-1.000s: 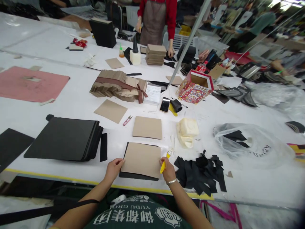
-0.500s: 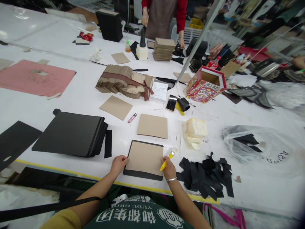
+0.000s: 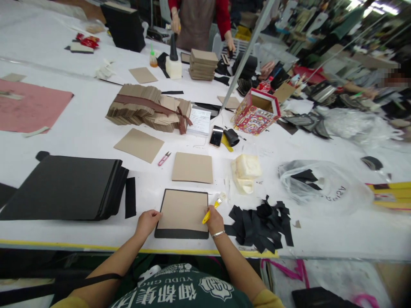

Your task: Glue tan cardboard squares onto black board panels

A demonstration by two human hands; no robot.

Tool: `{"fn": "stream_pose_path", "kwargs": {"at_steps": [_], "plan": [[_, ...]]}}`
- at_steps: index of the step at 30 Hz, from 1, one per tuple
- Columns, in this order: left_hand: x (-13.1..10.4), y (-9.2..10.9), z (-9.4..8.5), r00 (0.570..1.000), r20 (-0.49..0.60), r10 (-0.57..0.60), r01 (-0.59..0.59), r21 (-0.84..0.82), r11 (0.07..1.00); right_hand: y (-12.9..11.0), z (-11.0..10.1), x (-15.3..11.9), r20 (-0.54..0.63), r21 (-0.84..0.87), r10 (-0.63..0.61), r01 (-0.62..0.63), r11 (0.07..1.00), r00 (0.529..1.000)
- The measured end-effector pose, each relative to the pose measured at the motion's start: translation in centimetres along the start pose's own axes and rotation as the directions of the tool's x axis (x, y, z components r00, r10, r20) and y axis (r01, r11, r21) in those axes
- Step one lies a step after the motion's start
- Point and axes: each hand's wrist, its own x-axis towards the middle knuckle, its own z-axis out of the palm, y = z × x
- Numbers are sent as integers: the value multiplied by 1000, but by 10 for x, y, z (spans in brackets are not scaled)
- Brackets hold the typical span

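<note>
In front of me a beige cardboard panel (image 3: 183, 209) lies on a slightly larger black sheet (image 3: 181, 234), whose dark margin shows most along the near side. My left hand (image 3: 148, 222) pinches the panel's left edge between thumb and finger. At the right edge, my right hand (image 3: 215, 220) is closed around a brush (image 3: 210, 215) with a yellow handle, its bristles pointing away from me; the fingertips also rest against the panel. Another cardboard panel (image 3: 192, 167) lies just beyond. Right of my right hand is a heap of black strips (image 3: 260, 224).
A stack of black sheets (image 3: 70, 186) stands at left, beside a black strip (image 3: 130, 197). Pink snips (image 3: 164, 158), a phone (image 3: 216, 136), a glue-coated whitish container (image 3: 246, 169) and a red box (image 3: 257, 111) lie beyond. A metal pole (image 3: 245, 57) rises mid-table. A co-worker (image 3: 199, 25) stands opposite.
The view has swung to the right, so everything on the table sits further left. Both hands keep their places at the panel's edges, and the brush stays in the right hand.
</note>
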Motion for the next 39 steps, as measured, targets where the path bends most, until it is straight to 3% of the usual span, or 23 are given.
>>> {"fn": "stream_pose_path", "kwargs": {"at_steps": [14,24,32,34,36,38,39], "plan": [[4,-3,2,1000,9,-7,7,-1,1000,-2,-5,5,63,2,21,-21,1000,998],[3,3,2,999,-32,-36,37,57,998,-5,-5,9,121,-87,4,7,996,993],[1,5,-1,1000,-7,25,-24,156,988,-13,-12,12,205,-197,74,-33,980,976],[1,8,-4,996,-24,85,-77,245,966,-16,-17,13,210,-228,110,-61,972,972],[2,14,-8,972,-41,230,-195,401,895,-21,-20,13,168,-264,114,-66,962,979],[7,22,-10,906,29,423,-367,554,747,-27,-20,14,89,-292,39,-12,956,995],[11,26,-11,859,115,499,-463,592,660,-30,-17,15,41,-295,-25,36,955,999]]}}
